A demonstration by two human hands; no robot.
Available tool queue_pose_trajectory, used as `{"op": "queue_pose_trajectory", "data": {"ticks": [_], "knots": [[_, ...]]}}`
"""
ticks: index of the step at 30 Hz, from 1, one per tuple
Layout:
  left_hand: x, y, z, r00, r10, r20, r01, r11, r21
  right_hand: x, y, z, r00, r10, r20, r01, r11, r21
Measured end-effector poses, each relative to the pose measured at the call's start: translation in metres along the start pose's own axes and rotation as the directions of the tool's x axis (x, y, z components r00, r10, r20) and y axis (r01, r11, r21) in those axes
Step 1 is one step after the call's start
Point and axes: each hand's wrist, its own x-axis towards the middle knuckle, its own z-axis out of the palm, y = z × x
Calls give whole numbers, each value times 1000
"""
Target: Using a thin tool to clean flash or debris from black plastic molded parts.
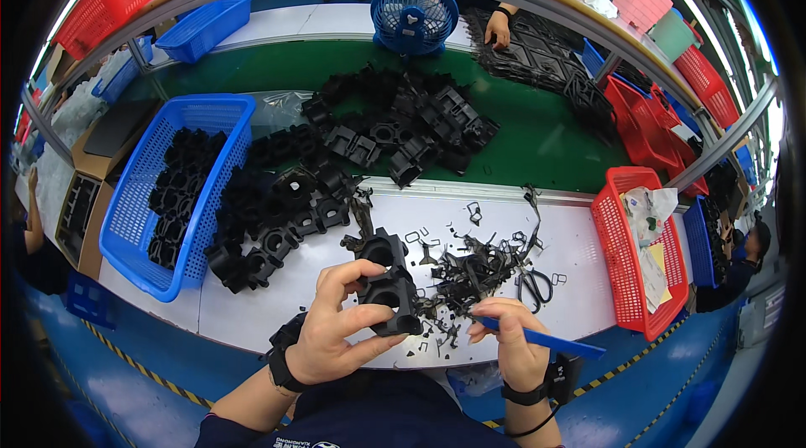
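My left hand (pixel 336 326) grips a black molded plastic part (pixel 405 293) between thumb and fingers, tilted above the near edge of the white table. Round openings show in the part, and a finger lies at the lower one. To the right, my right hand (pixel 515 345) is closed around a slim blue-handled tool (pixel 567 342). Its tip end points left, toward the part, but stands apart from it; whether it carries a blade I cannot tell. Beneath and between the hands lies a heap of black plastic scraps (pixel 474 272). Scissors (pixel 535 288) with black handles rest beside the heap.
More black molded parts (pixel 277 238) are piled at left and on the green surface (pixel 537 146) beyond. A blue basket (pixel 180 284) of parts stands left, a red basket (pixel 617 255) right. A blue fan (pixel 413 18) and another person's hand (pixel 498 30) are at the back.
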Motion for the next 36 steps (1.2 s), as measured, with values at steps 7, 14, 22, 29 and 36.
{"op": "queue_pose_trajectory", "data": {"ticks": [7, 14, 22, 29, 36], "knots": [[-1, 6, -2, 995, 95, -25, -90, 983, 163, -4, -25, 38, 1000, 16, -17, -16, 999, -35], [-2, 7, 0, 990, 131, -44, -113, 953, 281, 0, -27, 45, 996, -76, 53, 88, 954, -286], [-3, 7, -3, 985, 171, -31, -149, 920, 362, 5, -25, 51, 909, -343, 238, 417, 731, -540], [-4, 6, -5, 987, 154, -37, -131, 925, 357, 7, -26, 49, 925, -336, 178, 379, 771, -513], [-6, 4, -4, 1000, 2, -30, 5, 974, 227, 2, -24, 45, 966, -225, 124, 256, 890, -377]]}}
